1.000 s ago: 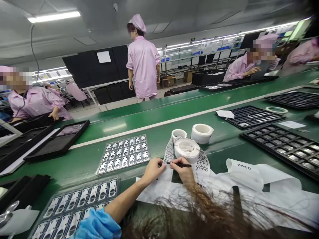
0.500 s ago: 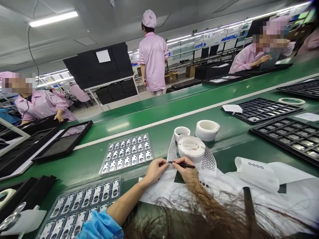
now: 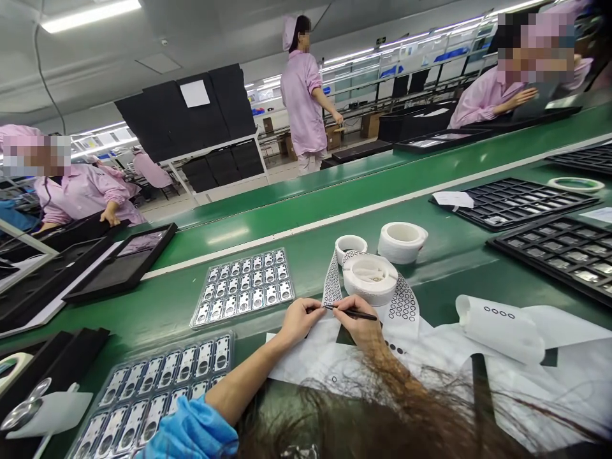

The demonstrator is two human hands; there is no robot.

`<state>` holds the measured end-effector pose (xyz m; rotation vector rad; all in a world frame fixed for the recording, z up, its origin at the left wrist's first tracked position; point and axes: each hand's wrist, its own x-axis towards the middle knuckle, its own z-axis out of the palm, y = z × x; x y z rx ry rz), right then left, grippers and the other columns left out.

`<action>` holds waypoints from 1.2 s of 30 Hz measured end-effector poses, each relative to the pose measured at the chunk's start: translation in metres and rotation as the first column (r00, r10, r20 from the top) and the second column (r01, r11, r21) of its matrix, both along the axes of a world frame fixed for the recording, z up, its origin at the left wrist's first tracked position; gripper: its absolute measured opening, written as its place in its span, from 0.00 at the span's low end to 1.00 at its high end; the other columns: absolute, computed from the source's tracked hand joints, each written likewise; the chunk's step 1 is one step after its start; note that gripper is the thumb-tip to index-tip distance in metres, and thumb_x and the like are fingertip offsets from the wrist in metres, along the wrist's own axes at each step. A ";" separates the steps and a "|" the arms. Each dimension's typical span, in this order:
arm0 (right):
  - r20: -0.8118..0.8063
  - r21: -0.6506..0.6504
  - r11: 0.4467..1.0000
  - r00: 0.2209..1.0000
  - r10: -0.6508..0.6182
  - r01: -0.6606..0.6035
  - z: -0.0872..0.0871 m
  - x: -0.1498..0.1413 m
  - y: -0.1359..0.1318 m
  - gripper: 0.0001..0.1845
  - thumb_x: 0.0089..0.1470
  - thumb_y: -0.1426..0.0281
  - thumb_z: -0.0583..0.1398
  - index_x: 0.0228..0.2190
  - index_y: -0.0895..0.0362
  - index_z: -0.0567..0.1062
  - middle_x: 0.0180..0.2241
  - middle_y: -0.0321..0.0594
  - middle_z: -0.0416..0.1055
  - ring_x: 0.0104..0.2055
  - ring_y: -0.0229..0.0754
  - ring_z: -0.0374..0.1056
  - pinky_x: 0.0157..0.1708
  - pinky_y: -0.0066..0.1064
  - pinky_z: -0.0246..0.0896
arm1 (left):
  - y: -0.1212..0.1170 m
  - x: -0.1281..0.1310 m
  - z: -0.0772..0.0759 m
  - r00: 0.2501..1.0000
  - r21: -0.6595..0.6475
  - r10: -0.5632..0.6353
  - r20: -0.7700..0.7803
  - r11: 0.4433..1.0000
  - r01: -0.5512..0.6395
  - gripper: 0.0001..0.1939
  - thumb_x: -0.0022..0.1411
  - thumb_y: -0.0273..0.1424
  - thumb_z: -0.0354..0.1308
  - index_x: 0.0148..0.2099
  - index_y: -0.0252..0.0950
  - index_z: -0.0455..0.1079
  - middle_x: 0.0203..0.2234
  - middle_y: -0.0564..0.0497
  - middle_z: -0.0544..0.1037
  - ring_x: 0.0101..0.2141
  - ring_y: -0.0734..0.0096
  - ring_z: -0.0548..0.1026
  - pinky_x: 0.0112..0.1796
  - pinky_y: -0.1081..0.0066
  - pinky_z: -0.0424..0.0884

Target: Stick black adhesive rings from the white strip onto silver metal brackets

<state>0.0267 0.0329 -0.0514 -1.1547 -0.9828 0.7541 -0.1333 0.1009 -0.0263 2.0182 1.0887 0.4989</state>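
Observation:
My left hand (image 3: 300, 320) is closed, its thumb and finger pinching the lower end of a white strip of black ring stickers (image 3: 331, 285). In my right hand (image 3: 359, 326) is a pair of black tweezers (image 3: 362, 315), held like a pen, with the tip at that strip end between both hands. The strip hangs from a small white roll (image 3: 351, 242). Just beyond my right hand lies a larger roll of stickers (image 3: 370, 284), from which a ring-printed length (image 3: 404, 303) runs down its right side. White backing paper (image 3: 306, 363) is spread under my wrists.
Two clear trays of metal parts (image 3: 246, 287) (image 3: 157, 389) lie to the left. A third white roll (image 3: 402, 243) stands behind; black compartment trays (image 3: 564, 252) are at right. Curled backing paper (image 3: 502, 328) sits nearer. Co-workers in pink (image 3: 306, 102) are across the green bench (image 3: 268, 223).
The standing co-worker has turned and stepped to the right, an arm now out. My view has shifted slightly; both hands keep nearly the same pose at the strip's end.

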 end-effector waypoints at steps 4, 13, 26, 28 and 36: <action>-0.001 0.010 1.000 1.000 -0.009 0.009 0.002 0.000 0.000 0.10 0.45 0.64 0.67 0.23 0.55 0.72 0.31 0.41 0.76 0.37 0.49 0.72 0.43 0.41 0.67 | 0.001 0.000 -0.002 1.000 -0.007 -0.006 0.003 1.000 0.006 0.17 0.69 0.43 0.57 0.38 0.32 0.73 0.31 0.53 0.76 0.34 0.67 0.76 0.39 0.64 0.74; 0.022 -0.003 1.000 1.000 0.000 0.000 0.002 0.000 -0.001 0.09 0.46 0.65 0.66 0.23 0.56 0.72 0.31 0.42 0.76 0.37 0.49 0.72 0.43 0.41 0.65 | 0.000 0.000 -0.002 1.000 0.011 0.002 0.006 1.000 -0.003 0.17 0.68 0.42 0.58 0.38 0.32 0.73 0.32 0.52 0.77 0.35 0.66 0.76 0.40 0.63 0.74; 0.009 0.011 1.000 1.000 -0.005 0.005 0.000 -0.001 -0.002 0.11 0.45 0.63 0.66 0.23 0.55 0.72 0.30 0.40 0.76 0.36 0.49 0.71 0.41 0.42 0.65 | 0.001 0.000 -0.004 1.000 0.014 0.009 0.005 1.000 -0.009 0.15 0.68 0.41 0.58 0.37 0.32 0.73 0.33 0.51 0.78 0.37 0.66 0.77 0.42 0.62 0.74; 0.011 0.013 1.000 1.000 -0.004 0.004 0.001 -0.001 -0.002 0.11 0.45 0.63 0.66 0.23 0.55 0.72 0.30 0.40 0.76 0.35 0.49 0.71 0.40 0.41 0.65 | 0.002 0.000 -0.004 1.000 0.013 0.009 0.011 1.000 -0.009 0.16 0.68 0.41 0.58 0.37 0.32 0.73 0.33 0.52 0.77 0.36 0.66 0.77 0.42 0.62 0.74; 0.019 0.033 0.999 1.000 -0.015 0.015 0.001 0.000 -0.001 0.11 0.45 0.64 0.66 0.23 0.56 0.72 0.30 0.41 0.76 0.35 0.48 0.71 0.40 0.40 0.65 | 0.001 -0.001 -0.004 0.998 0.008 0.007 0.061 1.000 -0.008 0.16 0.68 0.41 0.59 0.36 0.32 0.72 0.30 0.53 0.76 0.34 0.68 0.76 0.39 0.63 0.74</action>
